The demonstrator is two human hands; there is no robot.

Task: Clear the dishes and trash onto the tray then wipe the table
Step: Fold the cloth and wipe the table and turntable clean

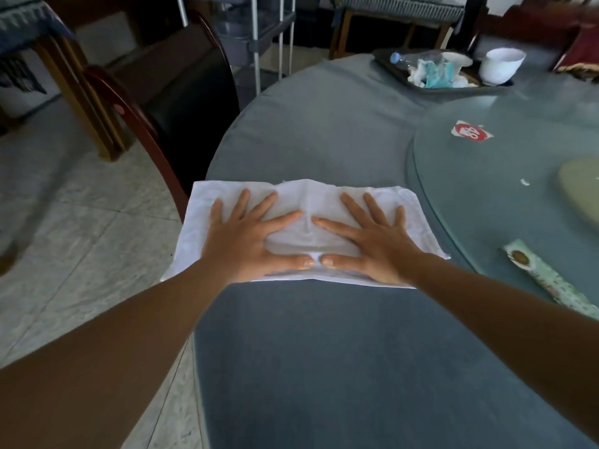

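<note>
A white cloth (308,196) lies spread flat on the round table with the grey-blue tablecloth (324,351), at the table's left edge. My left hand (249,241) and my right hand (372,241) press flat on the cloth side by side, fingers spread, thumbs almost touching. At the far side of the table stands a dark tray (389,68). On it are a white bowl (500,64), a plastic bottle with a blue cap (400,59) and crumpled tissues and wrappers (434,72).
A glass turntable (518,196) covers the table's right part, with a red-and-white sticker (471,131), a small white scrap (524,182) and a patterned paper sleeve (547,280) at its rim. A dark wooden chair (168,102) stands left of the table on the tiled floor.
</note>
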